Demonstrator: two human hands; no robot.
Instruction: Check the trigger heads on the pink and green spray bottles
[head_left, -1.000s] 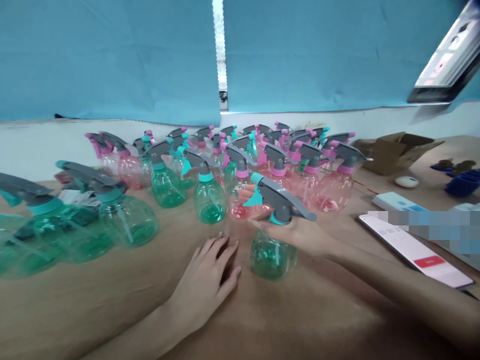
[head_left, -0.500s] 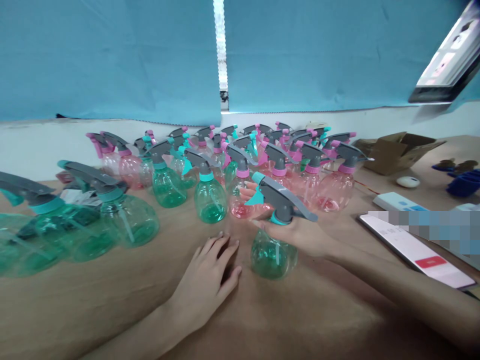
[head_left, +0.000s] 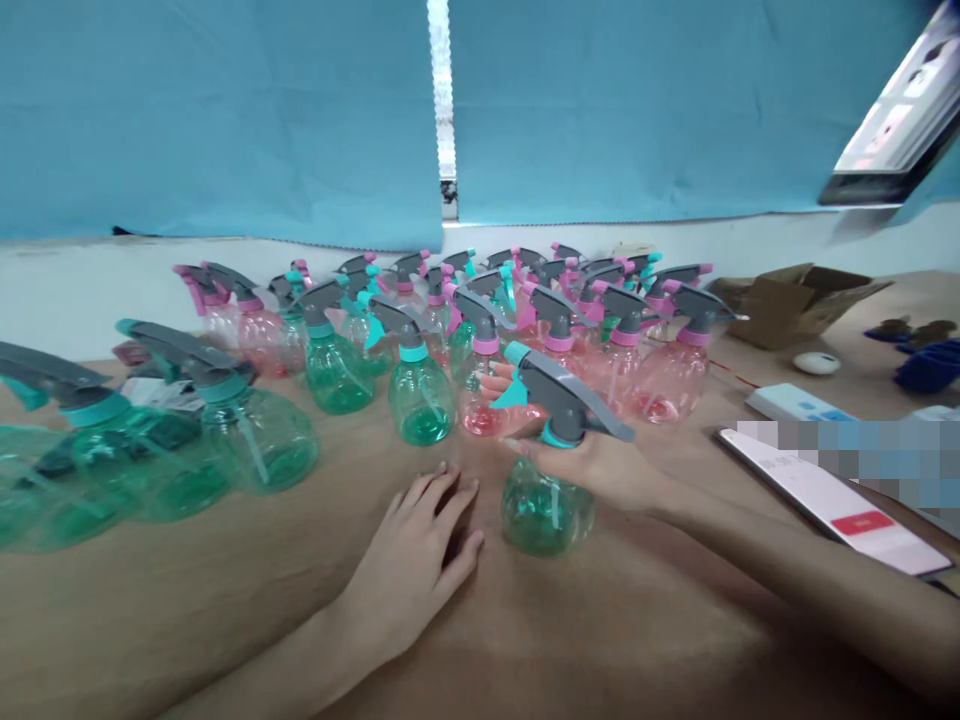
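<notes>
A green spray bottle (head_left: 546,515) with a grey and teal trigger head stands upright on the brown table (head_left: 225,600) in front of me. My right hand (head_left: 600,468) is wrapped round its neck just under the trigger head. My left hand (head_left: 416,560) lies flat on the table to the left of the bottle, fingers stretched out, holding nothing. Behind them stand several more spray bottles, green ones (head_left: 420,395) at left and centre, pink ones (head_left: 671,375) at centre and right.
A phone with a lit screen (head_left: 832,505) lies at right, next to a white device (head_left: 795,402). Farther right are an open cardboard box (head_left: 795,300), a small white round object (head_left: 816,363) and blue items (head_left: 926,365). A blue curtain (head_left: 225,110) hangs behind the table.
</notes>
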